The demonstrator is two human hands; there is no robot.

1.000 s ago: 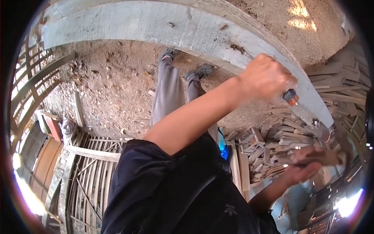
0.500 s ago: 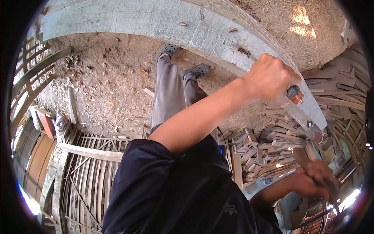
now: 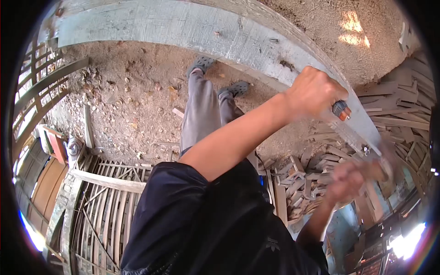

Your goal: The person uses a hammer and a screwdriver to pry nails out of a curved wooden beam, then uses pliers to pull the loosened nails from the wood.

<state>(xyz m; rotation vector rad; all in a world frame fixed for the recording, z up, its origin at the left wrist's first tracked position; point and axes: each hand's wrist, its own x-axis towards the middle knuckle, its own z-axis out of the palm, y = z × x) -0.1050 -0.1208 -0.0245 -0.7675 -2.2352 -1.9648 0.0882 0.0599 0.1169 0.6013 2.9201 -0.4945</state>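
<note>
My left hand (image 3: 316, 94) is wrapped round the black and orange handle (image 3: 341, 110) of a chisel. The handle's butt end sticks out of the fist, and the blade is mostly hidden. This hand is over a long, grey-painted curved plank (image 3: 183, 27), next to a dark notch (image 3: 287, 65) in its face. My right hand (image 3: 347, 181) is closed and smeared by motion, below and to the right of the chisel. It grips what looks like a wooden mallet (image 3: 384, 167), too blurred for its shape to be sure.
Offcuts of wood (image 3: 316, 172) lie heaped below the plank, with more stacked wood (image 3: 403, 101) at the right. A slatted wooden frame (image 3: 107, 181) stands at lower left. Wood chips litter the dirt floor (image 3: 133, 91), where my feet in clogs (image 3: 236, 88) stand.
My right hand has swung up and leftward with the mallet, closer to the chisel handle and the plank's end. My left hand keeps its hold, shifting only slightly in view.
</note>
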